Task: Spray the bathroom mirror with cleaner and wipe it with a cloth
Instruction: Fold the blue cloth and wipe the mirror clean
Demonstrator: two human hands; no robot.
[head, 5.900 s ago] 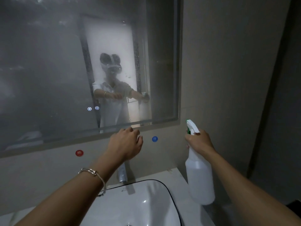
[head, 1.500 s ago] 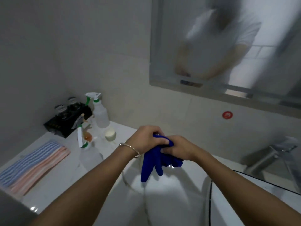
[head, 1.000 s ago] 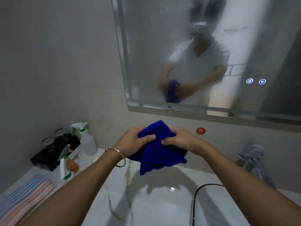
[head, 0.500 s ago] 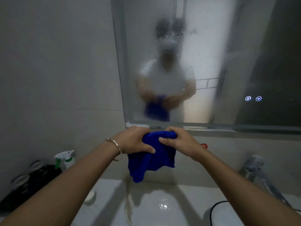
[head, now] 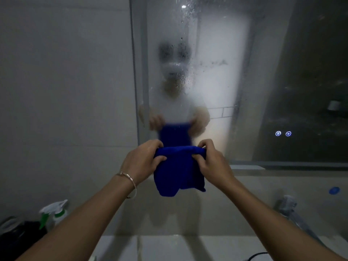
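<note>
Head view looks down my two forearms to the cloth [head: 178,172], which I hold up in front of the mirror's lower edge. My left hand [head: 142,162] pinches its top corner at nine o'clock, thumb in front and fingers curled behind; my right hand [head: 212,162] pinches the other corner at three o'clock the same way. It is deep blue, soft and nappy, its top edge rolled into a thick ridge between my fists, the rest hanging in loose rounded folds. A thin metal bangle [head: 129,180] circles my left wrist. At seven o'clock stands a white spray bottle [head: 54,213] with a green trigger; at four o'clock a blurred metal tap [head: 288,206]. Beyond the cloth, the mirror [head: 244,81] is misted and beaded with droplets toward twelve o'clock, my reflection hazy, with two small lit icons [head: 283,133] at three o'clock.
</note>
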